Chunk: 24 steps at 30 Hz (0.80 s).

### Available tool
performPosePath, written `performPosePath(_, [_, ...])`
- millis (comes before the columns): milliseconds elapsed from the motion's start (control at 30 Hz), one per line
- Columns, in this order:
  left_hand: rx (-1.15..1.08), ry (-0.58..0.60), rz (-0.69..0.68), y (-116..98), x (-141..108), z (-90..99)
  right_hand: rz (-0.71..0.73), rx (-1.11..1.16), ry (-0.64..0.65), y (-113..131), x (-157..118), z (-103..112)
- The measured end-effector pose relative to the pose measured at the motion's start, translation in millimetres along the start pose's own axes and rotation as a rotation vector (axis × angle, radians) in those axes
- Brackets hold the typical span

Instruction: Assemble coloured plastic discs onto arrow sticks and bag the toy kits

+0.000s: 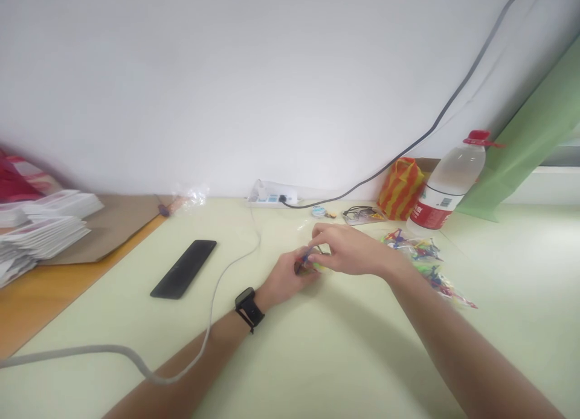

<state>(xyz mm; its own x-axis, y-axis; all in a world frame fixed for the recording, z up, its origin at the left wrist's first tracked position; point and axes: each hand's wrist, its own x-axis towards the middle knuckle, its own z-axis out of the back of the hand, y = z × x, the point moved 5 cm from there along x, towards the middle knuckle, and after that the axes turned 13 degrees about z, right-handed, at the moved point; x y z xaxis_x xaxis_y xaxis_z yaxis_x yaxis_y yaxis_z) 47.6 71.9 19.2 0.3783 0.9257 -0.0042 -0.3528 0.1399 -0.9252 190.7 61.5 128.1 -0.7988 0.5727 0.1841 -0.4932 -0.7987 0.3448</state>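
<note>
Near the middle of the table, my left hand (286, 279) is curled around a small clear plastic bag (301, 263) with coloured pieces in it, red and blue among them. My fingers cover most of this bag. From the right, my right hand (347, 248) reaches over it, thumb and fingers pinched together at the bag's upper side. What is between those fingertips is too small to make out. To the right of my right forearm lie two more clear bags of colourful plastic pieces, a farther bag (414, 247) and a nearer bag (441, 282).
A black phone (183, 269) lies left of my hands. A white cable (215, 298) crosses my left forearm. Along the wall stand a power strip (272, 197), a striped bag (399, 189) and a large water bottle (448, 186). Stacked white cards (49, 238) sit far left.
</note>
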Motion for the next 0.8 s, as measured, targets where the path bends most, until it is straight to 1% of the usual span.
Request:
performPosePath(133, [0.009, 0.020, 0.001, -2, -2, -0.1, 0.025, 0.011, 0.032, 3, -1, -2])
performPosePath(233, [-0.013, 0.032, -0.026, -9, -4, 1.4, 0.042, 0.054, -0.020, 3, -1, 5])
performPosePath(300, [-0.046, 0.032, -0.042, -12, -4, 2.6, 0.043, 0.089, -0.109, 1, -3, 14])
performPosePath(367, [-0.094, 0.026, -0.049, -13, -4, 3.3, 0.022, 0.125, -0.231, -4, -6, 25])
performPosePath(467, [-0.208, 0.038, -0.019, -9, -1, 2.1, -0.036, 0.178, -0.430, -15, -12, 39])
performPosePath(533, [-0.269, 0.062, 0.012, -5, 1, 0.8, -0.067, 0.211, -0.507, -21, -15, 45])
performPosePath(600, [-0.306, 0.082, 0.045, 0, 3, 1.0, -0.082, 0.251, -0.521, -26, -17, 49])
performPosePath(700, [-0.349, 0.113, 0.119, 6, 5, 3.4, -0.108, 0.308, -0.499, -35, -19, 50])
performPosePath(767, [-0.359, 0.116, 0.145, 9, 7, 5.9, -0.155, 0.340, -0.493, -46, -21, 43])
performPosePath(800, [-0.358, 0.096, 0.146, 9, 8, 7.8, -0.190, 0.356, -0.494, -52, -22, 37])
